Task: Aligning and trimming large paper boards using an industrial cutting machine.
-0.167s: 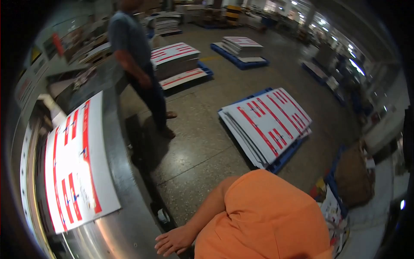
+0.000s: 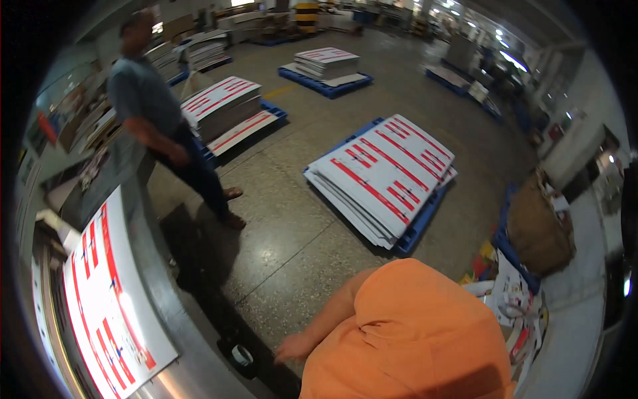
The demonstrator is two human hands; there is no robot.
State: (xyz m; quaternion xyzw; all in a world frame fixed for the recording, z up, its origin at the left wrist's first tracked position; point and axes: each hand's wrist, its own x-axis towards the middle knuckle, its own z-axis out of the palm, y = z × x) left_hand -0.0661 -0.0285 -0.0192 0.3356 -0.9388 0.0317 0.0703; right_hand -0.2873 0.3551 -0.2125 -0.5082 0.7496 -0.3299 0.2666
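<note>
My right hand (image 2: pixel 294 348) hangs at the lower middle, just right of the machine's front edge, with the forearm coming out of an orange sleeve (image 2: pixel 405 292). It holds nothing I can see; its fingers look loosely apart, though small and slightly blurred. My left hand is out of view. At the left, a white sheet with red printed bands (image 2: pixel 109 312) lies on the metal bed of the machine (image 2: pixel 149 266), bright under a strong light. A small white roll-shaped object (image 2: pixel 242 356) sits in a dark recess at the machine's side, close to my right hand.
A person in a grey-blue shirt (image 2: pixel 149 100) stands beyond the machine at left. Blue pallets bear stacks of similar sheets: one nearby (image 2: pixel 392 166), one behind the person (image 2: pixel 222 106), one farther back (image 2: pixel 325 63). A brown sack-like bundle (image 2: pixel 539 226) and loose scraps (image 2: pixel 515 292) lie at right.
My right hand has come off the machine's edge, where it lay spread, and drawn back to the right. My view has swung right, so the scene sits farther left.
</note>
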